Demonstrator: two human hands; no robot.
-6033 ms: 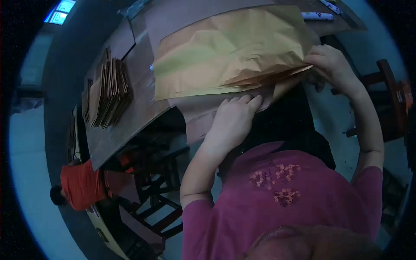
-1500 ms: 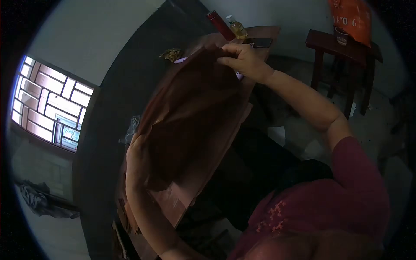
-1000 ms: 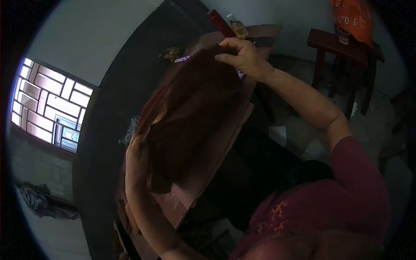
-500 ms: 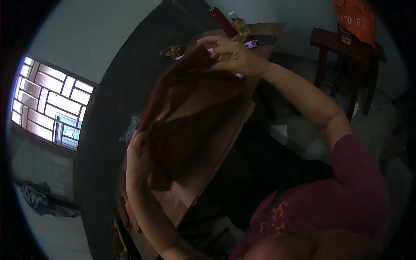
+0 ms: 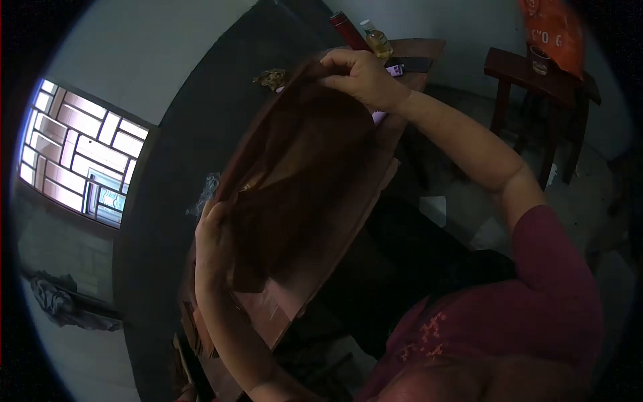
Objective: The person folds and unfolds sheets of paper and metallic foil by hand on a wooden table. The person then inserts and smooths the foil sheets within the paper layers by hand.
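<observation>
A large dark brown bag (image 5: 295, 194), its material thin and creased, hangs spread between my two hands above the table. My right hand (image 5: 358, 77) pinches its far upper edge, thumb and fingers pressed together. At the bag's lower left edge, my left hand (image 5: 214, 234) is closed on the material, with part of its fingers hidden. The bag's inside looks hollow and shaded, with a small golden glint near my left hand.
On the reddish table (image 5: 284, 295) stand a red flask (image 5: 349, 32) and a bottle of yellow liquid (image 5: 378, 43). Crumpled clear plastic (image 5: 207, 191) lies at the wall side. Folded brown pieces (image 5: 197, 331) are stacked at the near end. A stool (image 5: 536, 80) holds a glass (image 5: 538, 61) and an orange bag (image 5: 559, 37).
My right hand's fingers, spread before, have closed on the bag's upper edge. That edge has risen slightly and the bag looks tauter. My left hand stays on its edge.
</observation>
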